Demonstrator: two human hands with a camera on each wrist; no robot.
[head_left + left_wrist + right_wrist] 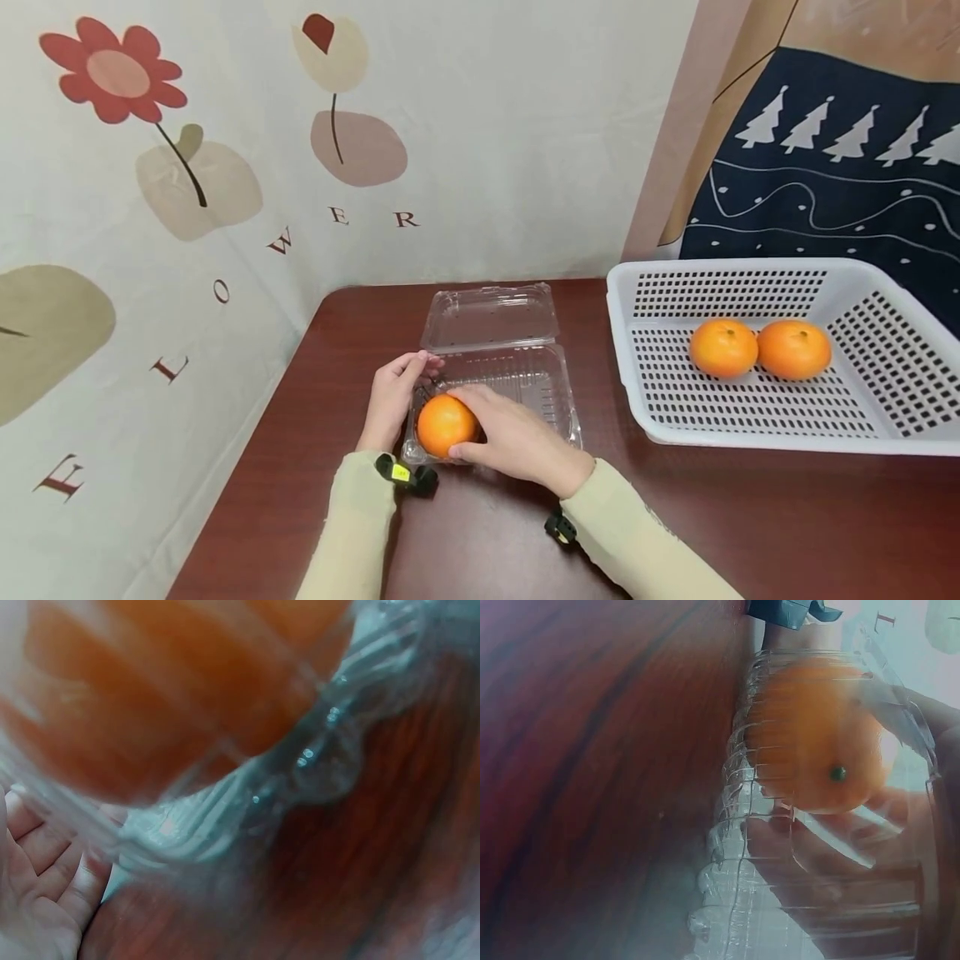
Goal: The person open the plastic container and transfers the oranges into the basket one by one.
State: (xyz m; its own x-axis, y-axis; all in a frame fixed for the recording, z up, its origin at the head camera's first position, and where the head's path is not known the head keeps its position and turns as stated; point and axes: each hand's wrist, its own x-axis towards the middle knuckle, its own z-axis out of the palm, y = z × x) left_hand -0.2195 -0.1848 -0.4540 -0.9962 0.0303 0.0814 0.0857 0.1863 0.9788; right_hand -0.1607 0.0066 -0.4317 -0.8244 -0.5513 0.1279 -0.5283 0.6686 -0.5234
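Observation:
A clear plastic clamshell box [517, 383] lies on the table with its lid [491, 317] folded back behind it. Within its near left corner is an orange [447, 426], seen through the wall in the left wrist view [180, 697] and, with its green stem spot, in the right wrist view [817, 742]. My right hand [517, 433] holds this orange from the right, thumb on the near side and fingers over the top. At the box's left rim, my left hand [393, 396] grips the edge with thumb and fingertips; some of its fingers are hidden.
A white perforated basket [637, 408] stands to the right, holding two more oranges side by side, one on the left [723, 348] and one on the right [795, 350]. The dark red table [480, 533] meets a flower-printed wall covering [495, 167] behind and left.

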